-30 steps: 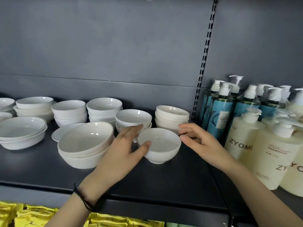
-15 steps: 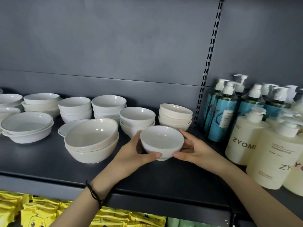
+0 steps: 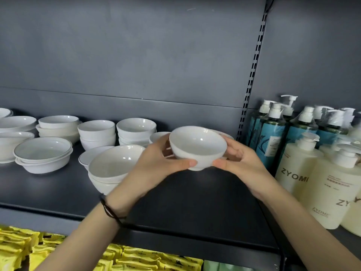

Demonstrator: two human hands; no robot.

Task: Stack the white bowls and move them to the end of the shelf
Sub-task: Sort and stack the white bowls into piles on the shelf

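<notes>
A small white bowl (image 3: 197,146) is lifted above the dark shelf (image 3: 185,202), held between both hands. My left hand (image 3: 156,163) grips its left side, thumb under the base. On the other side, my right hand (image 3: 238,161) curls round the bowl with its thumb below. Behind the bowl, two small stacks of white bowls are mostly hidden; the edge of one stack (image 3: 156,136) shows to the left of the held bowl. A stack of larger bowls (image 3: 113,169) stands just left of my left hand.
More white bowl stacks (image 3: 96,133) (image 3: 136,130) and shallow dishes (image 3: 44,155) fill the shelf's left and back. Teal pump bottles (image 3: 271,137) and cream ZYOMI bottles (image 3: 298,169) crowd the right, past a slotted upright (image 3: 252,79). Yellow packets (image 3: 23,249) lie on the shelf below.
Both hands closed on the small bowl and lifted it off the shelf, up and toward the back right. It now hides the rear stacks.
</notes>
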